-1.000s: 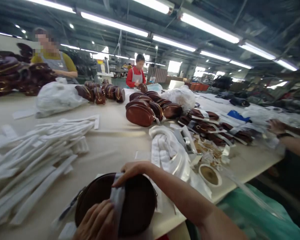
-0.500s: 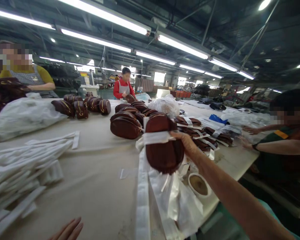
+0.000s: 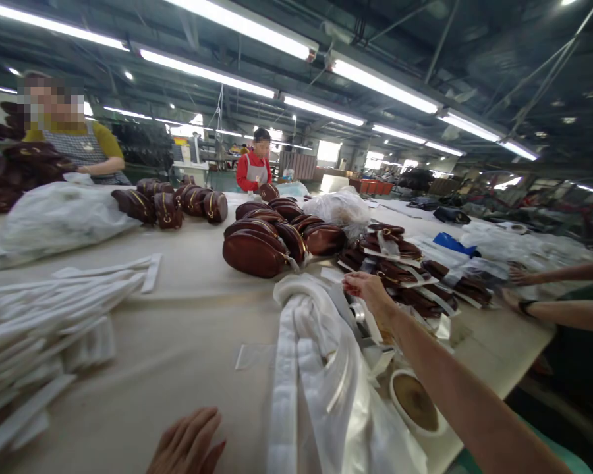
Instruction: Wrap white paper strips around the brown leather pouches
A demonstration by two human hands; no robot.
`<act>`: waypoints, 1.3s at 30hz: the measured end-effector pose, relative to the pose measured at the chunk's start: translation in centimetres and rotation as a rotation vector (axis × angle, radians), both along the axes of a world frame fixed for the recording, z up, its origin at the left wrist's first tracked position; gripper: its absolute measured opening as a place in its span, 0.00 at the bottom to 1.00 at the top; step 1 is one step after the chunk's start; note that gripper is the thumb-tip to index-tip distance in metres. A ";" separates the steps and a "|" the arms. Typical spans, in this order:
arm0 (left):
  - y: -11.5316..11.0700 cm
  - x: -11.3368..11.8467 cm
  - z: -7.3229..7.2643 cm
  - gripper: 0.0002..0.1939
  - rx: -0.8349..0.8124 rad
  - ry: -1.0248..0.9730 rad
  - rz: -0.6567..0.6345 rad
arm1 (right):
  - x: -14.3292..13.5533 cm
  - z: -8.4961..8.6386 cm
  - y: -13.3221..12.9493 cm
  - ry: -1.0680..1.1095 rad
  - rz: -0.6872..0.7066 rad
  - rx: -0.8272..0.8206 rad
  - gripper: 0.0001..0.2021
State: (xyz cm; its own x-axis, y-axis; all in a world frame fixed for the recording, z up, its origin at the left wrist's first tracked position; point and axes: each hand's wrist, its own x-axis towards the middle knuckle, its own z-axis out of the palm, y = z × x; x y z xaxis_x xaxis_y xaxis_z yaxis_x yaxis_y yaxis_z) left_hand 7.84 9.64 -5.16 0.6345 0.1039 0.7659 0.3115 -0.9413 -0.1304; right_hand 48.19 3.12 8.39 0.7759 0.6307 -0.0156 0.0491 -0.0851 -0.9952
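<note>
My left hand [image 3: 190,441] rests palm down on the table at the bottom, its fingers loosely stretched and nothing in them. My right hand [image 3: 368,293] reaches over from the right with thumb and fingers pinched together. A white piece [image 3: 332,274] shows at its fingertips; whether it is held is unclear. Beyond that hand lie flat brown pouches [image 3: 400,260] with white bands. Stuffed brown bags [image 3: 254,250] with gold zips stand to its left. A long translucent white plastic sheet [image 3: 321,355] runs from near the right hand toward me.
White strips [image 3: 93,296] are heaped at the left, below a white plastic bag [image 3: 69,217]. A tape roll [image 3: 418,401] lies near the right edge. One person [image 3: 254,168] is across the table, another [image 3: 84,145] at the left; a third person's arms [image 3: 563,309] reach in from the right.
The brown pouch with a white band has left my right hand. More of my left hand shows, farther onto the table. The view has shifted slightly, moving the stuffed bags rightward.
</note>
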 end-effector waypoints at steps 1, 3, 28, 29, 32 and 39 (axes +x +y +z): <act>0.2 0.8 0.2 0.10 -0.044 0.002 0.021 | -0.7 -0.6 0.7 -0.032 0.044 -0.035 0.08; 0.7 2.4 0.5 0.11 -0.120 -0.022 0.078 | -2.0 -1.2 2.3 -0.111 0.130 -0.092 0.08; 2.7 6.1 -2.3 0.21 -0.333 -0.215 0.233 | -11.1 -3.7 25.7 -1.109 0.222 -0.419 0.12; 2.6 5.8 -1.8 0.19 -0.380 -0.204 0.228 | -12.0 -3.7 24.4 -1.135 0.239 -0.383 0.10; 2.4 4.2 0.6 0.11 -0.417 -0.217 0.236 | -15.0 -3.3 19.4 -1.229 0.332 -0.155 0.04; 0.2 -1.9 7.9 0.15 -0.182 -0.352 0.398 | -22.1 -0.9 8.0 -1.212 0.831 0.132 0.05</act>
State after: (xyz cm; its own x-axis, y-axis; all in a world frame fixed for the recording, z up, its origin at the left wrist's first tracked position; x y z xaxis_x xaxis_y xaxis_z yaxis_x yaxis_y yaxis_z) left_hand 5.94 9.89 2.73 0.2288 0.4336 0.8716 0.6428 -0.7397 0.1993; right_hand 26.06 11.11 7.51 -0.3043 0.8363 0.4562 0.8267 0.4697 -0.3096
